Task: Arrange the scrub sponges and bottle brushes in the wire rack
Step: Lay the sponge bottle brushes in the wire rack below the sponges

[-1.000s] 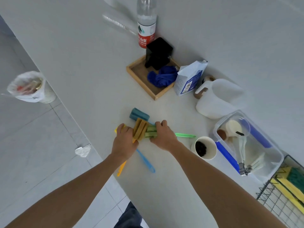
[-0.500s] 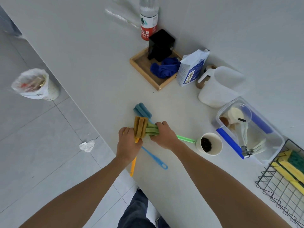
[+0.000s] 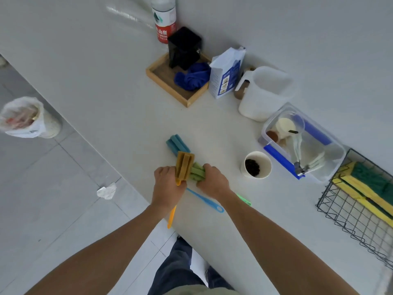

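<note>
Gripping the orange bottle brush (image 3: 184,168) in my left hand (image 3: 168,188), handle partly hidden; my right hand (image 3: 212,182) clamps the green bottle brush (image 3: 197,172). Scrub sponges (image 3: 365,188) sit in the cut-off wire rack (image 3: 348,218).

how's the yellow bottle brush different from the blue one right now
The yellow bottle brush is gripped by the left hand, its sponge head raised; the blue bottle brush lies flat on the counter with no hand gripping it. The yellow one's handle juts past the counter edge; the blue one's handle rests on the counter. Both have a ridged sponge head on a thin plastic handle.
</note>
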